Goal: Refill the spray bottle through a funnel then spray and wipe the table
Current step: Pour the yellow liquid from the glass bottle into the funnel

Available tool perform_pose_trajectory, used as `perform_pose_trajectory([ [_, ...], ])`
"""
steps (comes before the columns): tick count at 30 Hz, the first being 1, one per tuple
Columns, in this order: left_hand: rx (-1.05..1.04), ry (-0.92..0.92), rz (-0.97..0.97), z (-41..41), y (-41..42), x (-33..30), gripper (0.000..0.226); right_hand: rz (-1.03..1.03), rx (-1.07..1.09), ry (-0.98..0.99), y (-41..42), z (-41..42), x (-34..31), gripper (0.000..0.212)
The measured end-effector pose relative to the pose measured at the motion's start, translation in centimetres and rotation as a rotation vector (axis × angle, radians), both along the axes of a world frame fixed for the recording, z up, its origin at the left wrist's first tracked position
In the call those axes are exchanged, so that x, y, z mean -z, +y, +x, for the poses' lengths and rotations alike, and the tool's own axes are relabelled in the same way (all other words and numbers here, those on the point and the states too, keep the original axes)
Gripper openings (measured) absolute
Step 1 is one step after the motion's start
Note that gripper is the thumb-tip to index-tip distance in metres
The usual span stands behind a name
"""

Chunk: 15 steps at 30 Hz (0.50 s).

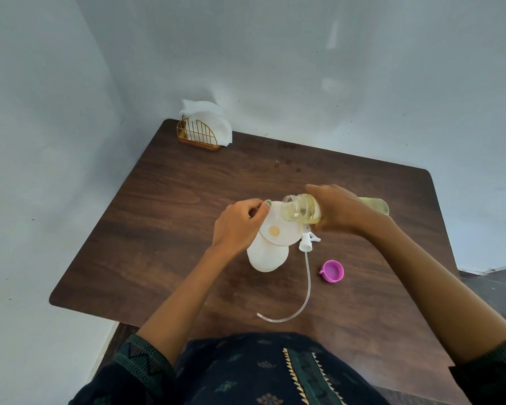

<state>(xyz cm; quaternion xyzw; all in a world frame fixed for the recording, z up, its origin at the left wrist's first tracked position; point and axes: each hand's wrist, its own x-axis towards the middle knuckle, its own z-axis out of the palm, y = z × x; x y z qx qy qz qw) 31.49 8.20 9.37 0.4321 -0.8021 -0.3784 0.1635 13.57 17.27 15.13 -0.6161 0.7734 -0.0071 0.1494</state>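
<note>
1. Left hand (240, 222): fingers pinched on the rim of the white funnel (279, 226), at its far-left edge.
2. Funnel sits in the neck of the white spray bottle (267, 257). The bottle stands upright near the middle of the brown wood bench (170, 206). A small pool of yellowish liquid shows at the funnel's centre.
3. Right hand (341, 210): wrapped around the clear refill bottle (301, 208), gripping its body. The bottle is tipped almost horizontal, with its open mouth over the far-right part of the funnel. Yellow liquid lies along its lower side. Its base pokes out past the hand on the right.
4. Whether a stream is leaving the mouth: can't tell.
5. White spray head (307, 239) lies on the bench just right of the funnel, close under the right hand. Its clear dip tube (304, 287) curves toward the near edge.
6. Pink cap (332, 271) lies open side up on the bench, right of the dip tube and apart from both bottles.
7. Gold wire holder (197, 133) with white napkins (208, 118) sits at the far-left corner of the bench, well apart from everything else.
</note>
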Motion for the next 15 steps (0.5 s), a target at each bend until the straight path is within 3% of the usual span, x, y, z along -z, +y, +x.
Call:
perform_pose_trajectory([
  [15,-0.001,0.003,0.001,0.01,0.04,-0.1,0.039,0.008,-0.01,0.011,0.0,0.02,-0.12,0.038],
])
